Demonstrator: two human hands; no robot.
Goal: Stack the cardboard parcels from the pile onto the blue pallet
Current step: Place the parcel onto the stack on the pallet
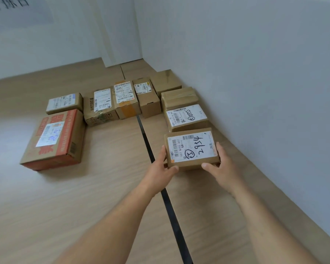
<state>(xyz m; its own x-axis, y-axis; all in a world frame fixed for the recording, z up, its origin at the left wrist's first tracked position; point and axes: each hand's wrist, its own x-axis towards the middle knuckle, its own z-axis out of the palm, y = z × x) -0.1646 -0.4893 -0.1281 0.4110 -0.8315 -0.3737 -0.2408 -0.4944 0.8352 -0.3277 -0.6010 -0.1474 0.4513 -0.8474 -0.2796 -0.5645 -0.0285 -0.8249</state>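
A person's left hand [163, 165] and right hand [217, 162] clasp a small parcel [191, 148] from either side at right of centre in the frame, thumbs curled over its near edge and fingers pressed to its flanks. The parcel's white label [192, 146], facing up, bears a barcode and handwritten digits. Whether the parcel rests on the wood floor [103, 187] or is just clear of it cannot be told. Directly above it in the frame, close to the wall [255, 73], lie a second labelled parcel [187, 117] and a taped parcel [179, 98]. A row of parcels [122, 101] runs across the upper middle, toward the corner. At left sits a large flat box [54, 141] printed in red, with a smaller parcel [65, 102] just above it. A black strip [170, 212] crosses the floor between the forearms, from lower centre up toward the row.
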